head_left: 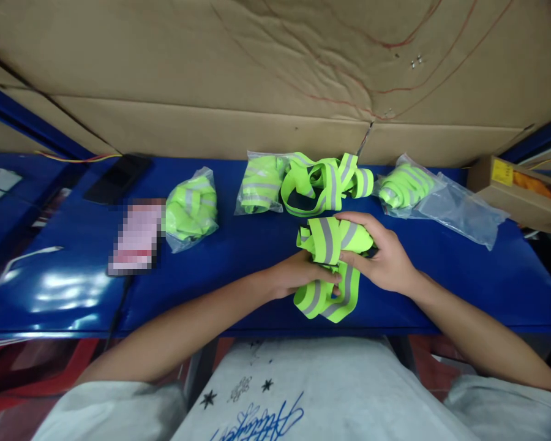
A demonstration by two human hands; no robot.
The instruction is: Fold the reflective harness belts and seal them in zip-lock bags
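While the right hand (390,254) clasps a bundled neon-yellow fabric strap with grey stripes (325,239), fingers half-curled, the left hand (294,274) has its grip round the lower folds, over the glossy blue worktop (248,245)!

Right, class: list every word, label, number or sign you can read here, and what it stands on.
Nothing reads with certainty.
Shirt: blue script, cut off and unclear.
Yellow label on the cardboard box: too small.
Phone-like device: pixelated, unreadable.
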